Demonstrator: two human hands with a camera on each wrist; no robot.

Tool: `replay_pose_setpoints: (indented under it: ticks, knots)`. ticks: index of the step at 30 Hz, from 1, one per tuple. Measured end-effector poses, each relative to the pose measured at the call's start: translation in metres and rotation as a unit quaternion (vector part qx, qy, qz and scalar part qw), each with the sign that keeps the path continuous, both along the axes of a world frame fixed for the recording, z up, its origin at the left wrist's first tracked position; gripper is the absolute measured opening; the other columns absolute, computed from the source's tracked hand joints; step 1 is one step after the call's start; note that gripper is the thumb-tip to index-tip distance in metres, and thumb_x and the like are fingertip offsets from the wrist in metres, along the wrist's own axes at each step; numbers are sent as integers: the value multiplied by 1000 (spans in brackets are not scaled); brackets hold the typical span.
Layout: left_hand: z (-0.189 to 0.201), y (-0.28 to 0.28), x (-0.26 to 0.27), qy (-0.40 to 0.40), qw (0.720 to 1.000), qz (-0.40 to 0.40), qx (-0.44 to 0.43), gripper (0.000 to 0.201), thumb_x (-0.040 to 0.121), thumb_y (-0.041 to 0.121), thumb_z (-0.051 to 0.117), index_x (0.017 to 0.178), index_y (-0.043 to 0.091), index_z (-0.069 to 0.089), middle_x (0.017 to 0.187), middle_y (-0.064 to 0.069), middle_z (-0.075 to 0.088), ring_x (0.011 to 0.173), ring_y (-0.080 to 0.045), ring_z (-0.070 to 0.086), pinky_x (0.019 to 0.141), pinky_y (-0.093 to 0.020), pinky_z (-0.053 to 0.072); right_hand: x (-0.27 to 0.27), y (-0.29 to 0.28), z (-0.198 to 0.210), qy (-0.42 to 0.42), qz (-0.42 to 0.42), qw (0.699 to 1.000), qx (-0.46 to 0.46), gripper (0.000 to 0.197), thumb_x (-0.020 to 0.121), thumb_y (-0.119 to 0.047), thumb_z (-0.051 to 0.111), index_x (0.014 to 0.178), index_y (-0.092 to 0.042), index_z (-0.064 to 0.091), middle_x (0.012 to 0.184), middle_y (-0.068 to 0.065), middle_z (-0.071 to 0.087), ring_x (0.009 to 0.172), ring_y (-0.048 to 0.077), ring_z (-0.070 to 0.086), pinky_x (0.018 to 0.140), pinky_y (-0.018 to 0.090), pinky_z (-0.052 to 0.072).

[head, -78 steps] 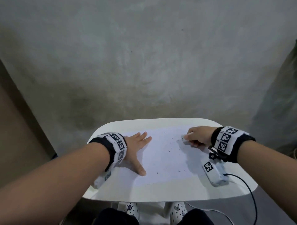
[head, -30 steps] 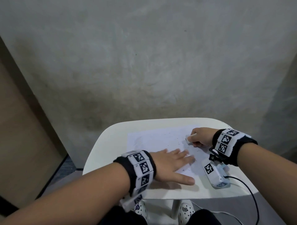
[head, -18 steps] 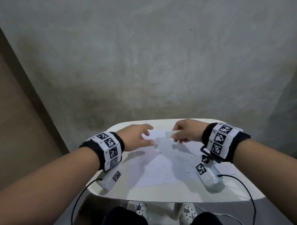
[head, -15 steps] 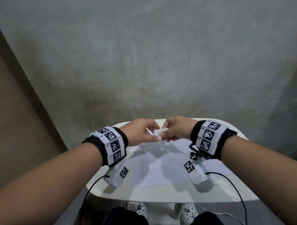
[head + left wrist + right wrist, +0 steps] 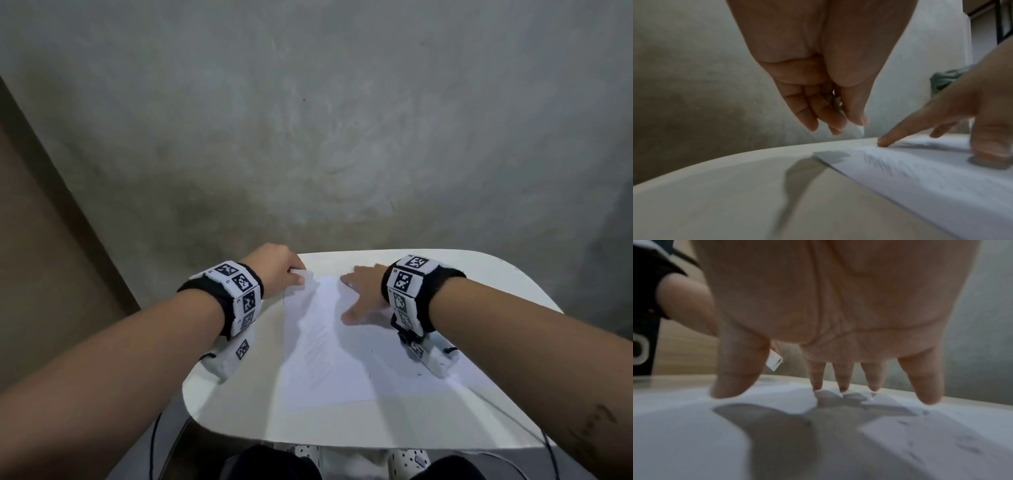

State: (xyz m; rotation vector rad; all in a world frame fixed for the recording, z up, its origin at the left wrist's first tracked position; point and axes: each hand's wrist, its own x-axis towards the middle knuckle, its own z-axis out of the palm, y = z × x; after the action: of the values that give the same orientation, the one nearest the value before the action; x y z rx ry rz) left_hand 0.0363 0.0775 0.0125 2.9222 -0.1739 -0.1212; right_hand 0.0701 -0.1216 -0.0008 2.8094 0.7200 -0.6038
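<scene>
A white sheet of paper (image 5: 325,346) with faint pencil marks lies on a small white table (image 5: 342,425). My left hand (image 5: 279,270) hovers over the table's far left corner, just off the sheet's corner, and pinches a small white eraser (image 5: 303,274) between thumb and fingers; the eraser (image 5: 856,129) pokes out below the thumb in the left wrist view. My right hand (image 5: 363,291) lies spread on the paper's far right part, fingers (image 5: 840,379) straight and pressing the sheet (image 5: 694,426) down. The eraser (image 5: 774,362) shows behind the right thumb.
A grey concrete wall (image 5: 308,120) rises close behind the table. A brown panel (image 5: 41,257) stands at the left. Cables (image 5: 513,421) run from both wrist cameras over the table edges. My knees and spotted shoes (image 5: 407,462) are under the near edge.
The eraser has passed from my right hand to my left. The hands have parted: the left drew back to the far left corner, and the right opened flat onto the paper.
</scene>
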Motion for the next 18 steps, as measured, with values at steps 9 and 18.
replay_pose_setpoints:
  ticks: [9,18]
  knots:
    - [-9,-27,17,-68,948,-184,251,25,100,34,47,117,23,62,112,2,57,102,-24,59,72,-30,42,4,0,-20,2,-5,1000,-14,108,76,-67,58,153,-27,-6,160,8,-10,146,37,4,115,51,10]
    - [1,-9,16,-5,927,-216,307,25,96,29,51,117,23,63,114,2,59,103,-27,59,77,-32,46,0,3,-18,-4,-15,1000,-15,106,77,-66,59,153,-28,-5,160,6,-11,146,37,5,115,50,11]
